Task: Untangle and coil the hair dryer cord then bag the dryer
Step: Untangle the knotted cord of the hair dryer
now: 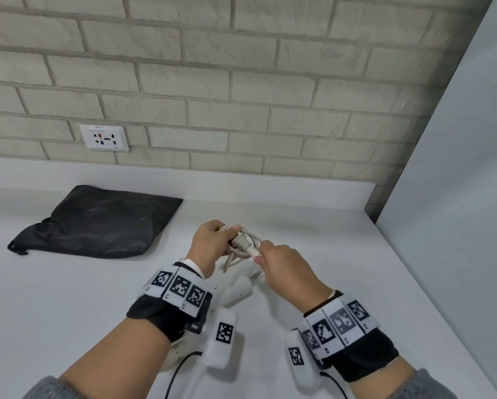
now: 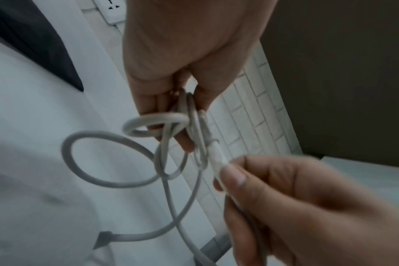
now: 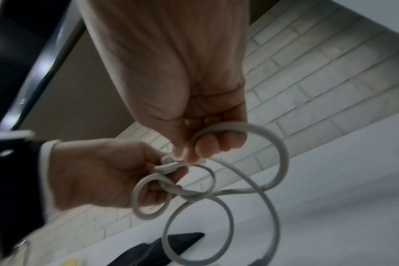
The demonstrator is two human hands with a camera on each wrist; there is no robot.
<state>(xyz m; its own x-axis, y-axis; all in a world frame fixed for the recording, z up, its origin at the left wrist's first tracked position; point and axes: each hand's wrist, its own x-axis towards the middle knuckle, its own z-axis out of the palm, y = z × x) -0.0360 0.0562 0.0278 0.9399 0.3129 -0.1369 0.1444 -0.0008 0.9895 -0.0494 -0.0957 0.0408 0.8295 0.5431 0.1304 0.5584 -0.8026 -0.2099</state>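
Observation:
My left hand (image 1: 225, 233) is raised over the white counter and grips a bunch of beige cord (image 1: 235, 259) loops. My right hand (image 1: 259, 256) pinches the plug end (image 1: 246, 245) of that cord between thumb and fingertips, close beside the left hand. In the left wrist view the cord (image 2: 107, 158) hangs in several crossed loops below the left hand (image 2: 178, 126), with the right hand (image 2: 230, 172) on the plug (image 2: 216, 158). The right wrist view shows the same loops (image 3: 219, 199). The white hair dryer (image 1: 237, 292) lies on the counter under my wrists, partly hidden. A black bag (image 1: 97, 223) lies flat at the left.
A wall socket (image 1: 105, 138) sits in the brick wall behind the counter (image 1: 342, 254). A grey panel (image 1: 457, 197) closes off the right side. Black cables from the wrist cameras hang near the counter's front.

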